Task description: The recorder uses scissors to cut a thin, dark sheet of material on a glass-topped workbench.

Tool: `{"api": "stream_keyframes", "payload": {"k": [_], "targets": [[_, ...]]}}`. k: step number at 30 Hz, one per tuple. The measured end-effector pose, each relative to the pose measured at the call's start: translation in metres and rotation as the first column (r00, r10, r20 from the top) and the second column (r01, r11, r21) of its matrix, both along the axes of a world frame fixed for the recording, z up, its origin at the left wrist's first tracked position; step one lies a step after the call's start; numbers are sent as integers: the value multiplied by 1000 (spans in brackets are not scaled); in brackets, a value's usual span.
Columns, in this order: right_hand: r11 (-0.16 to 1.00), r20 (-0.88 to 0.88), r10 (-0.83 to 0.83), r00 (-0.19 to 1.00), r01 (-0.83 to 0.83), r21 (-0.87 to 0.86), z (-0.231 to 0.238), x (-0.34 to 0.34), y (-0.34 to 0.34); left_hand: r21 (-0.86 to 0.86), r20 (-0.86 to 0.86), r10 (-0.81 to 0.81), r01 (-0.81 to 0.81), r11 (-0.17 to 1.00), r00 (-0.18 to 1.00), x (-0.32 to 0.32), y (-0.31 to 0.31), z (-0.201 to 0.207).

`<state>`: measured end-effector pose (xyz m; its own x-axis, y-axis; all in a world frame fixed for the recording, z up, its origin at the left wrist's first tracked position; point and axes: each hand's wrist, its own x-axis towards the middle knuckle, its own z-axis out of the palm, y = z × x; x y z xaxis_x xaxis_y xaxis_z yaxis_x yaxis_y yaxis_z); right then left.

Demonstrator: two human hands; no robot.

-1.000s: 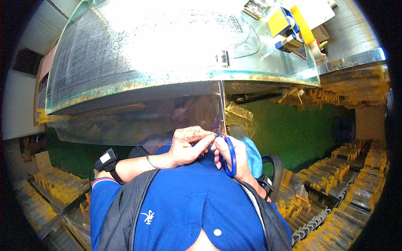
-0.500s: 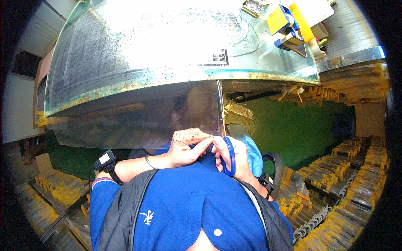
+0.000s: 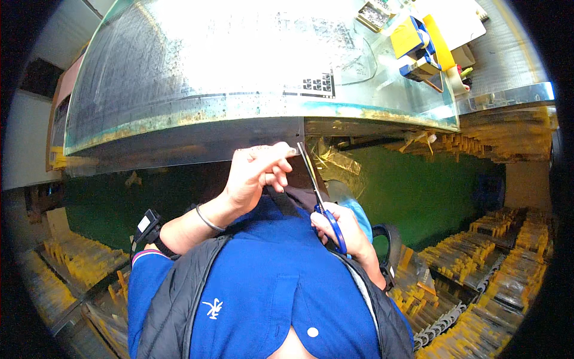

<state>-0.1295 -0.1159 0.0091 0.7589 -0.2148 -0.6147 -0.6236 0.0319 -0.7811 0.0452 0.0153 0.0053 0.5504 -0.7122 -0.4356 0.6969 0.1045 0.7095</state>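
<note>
A large dark transparent film sheet (image 3: 179, 139) lies partly on the glass-topped light table and hangs over its near edge. My left hand (image 3: 254, 173) is closed in a pinch on the sheet's near right corner, just in front of the table edge. In my right hand (image 3: 350, 226), near my belly, are scissors (image 3: 312, 170) with blue handles. The blades point up and away from me and look nearly together, their tips close to the film's right edge beside my left fingertips. A black printed pattern (image 3: 320, 85) shows on the film over the glass.
The bright light table (image 3: 412, 107) fills the far side. Yellow and blue boxes (image 3: 412, 39) and small tools stand at its far right. Below lie a green floor (image 3: 418, 197) and crumpled gold wrapping (image 3: 335, 160). Racks of yellow-tabbed sleeves (image 3: 454, 257) stand at both sides.
My left hand has moved away from me toward the table with the film's corner, and less film hangs down. The scissors have come back slightly toward me, their blades now apart from the table edge.
</note>
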Motion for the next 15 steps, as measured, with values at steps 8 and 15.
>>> {"api": "stream_keyframes", "payload": {"k": [8, 15], "targets": [[991, 69, 24, 997, -33, 129, 5, 13, -9, 51, 6, 63, -63, 997, 998, 6, -2, 9], [911, 109, 68, 992, -107, 399, 4, 21, -23, 51, 14, 38, -39, 998, 999, 6, -2, 14]]}}
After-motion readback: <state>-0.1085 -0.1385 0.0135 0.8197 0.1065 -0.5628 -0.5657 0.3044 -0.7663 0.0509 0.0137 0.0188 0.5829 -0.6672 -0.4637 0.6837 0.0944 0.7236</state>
